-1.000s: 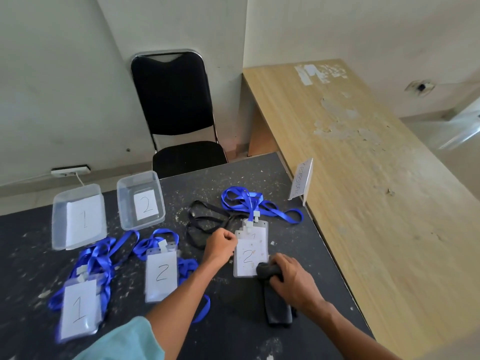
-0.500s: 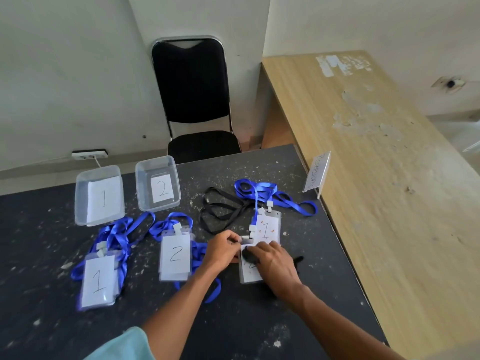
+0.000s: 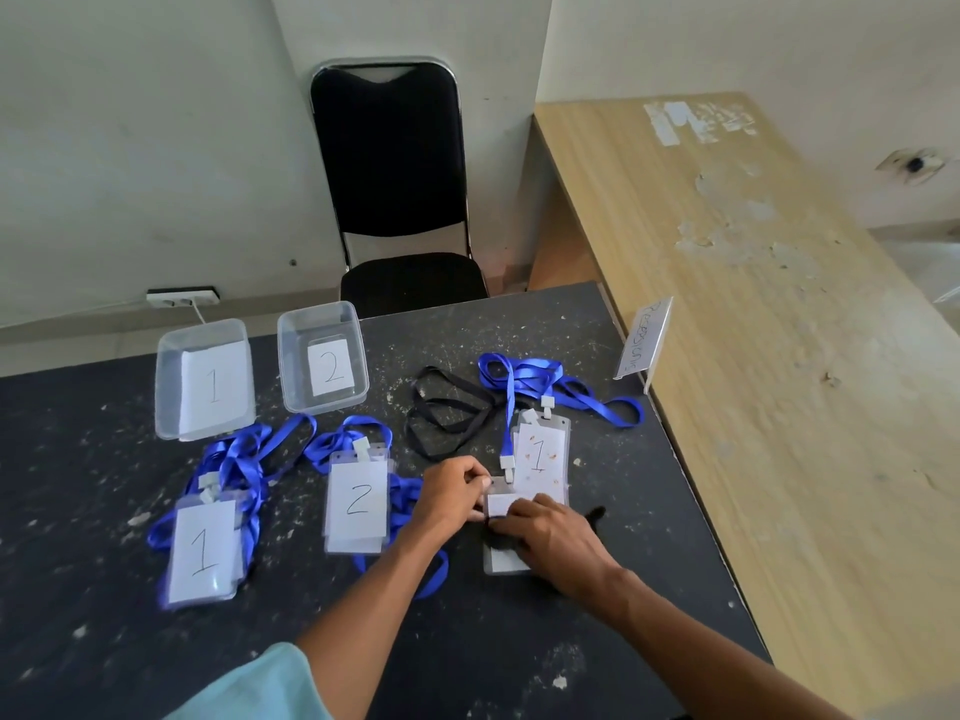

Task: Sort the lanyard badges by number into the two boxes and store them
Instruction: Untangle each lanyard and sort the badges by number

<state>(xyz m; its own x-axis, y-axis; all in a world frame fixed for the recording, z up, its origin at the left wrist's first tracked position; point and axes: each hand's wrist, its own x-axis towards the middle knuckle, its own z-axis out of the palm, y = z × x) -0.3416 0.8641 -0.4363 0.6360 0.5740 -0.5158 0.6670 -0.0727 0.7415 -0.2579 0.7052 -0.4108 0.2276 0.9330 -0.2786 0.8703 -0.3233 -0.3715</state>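
1. head view: both hands work over a badge [image 3: 503, 562] lying flat on the dark table [image 3: 649, 537], its top edge overlapping the badge marked 1 [image 3: 540, 454].
2. the left hand [image 3: 454, 493] pinches the badge's top edge with curled fingers. the right hand [image 3: 553, 537] lies over its middle, fingers curled round a black strap [image 3: 596, 513]. the number is hidden.
3. step in hand, as i judge it: gathering this badge and its strap before sorting.
4. box 1 [image 3: 165, 402] and box 2 [image 3: 287, 356] hold only paper labels. a 1 pile [image 3: 202, 553] and a 2 pile [image 3: 358, 504] lie before them.
5. next: read the number, then carry badge and strap together to the matching side.
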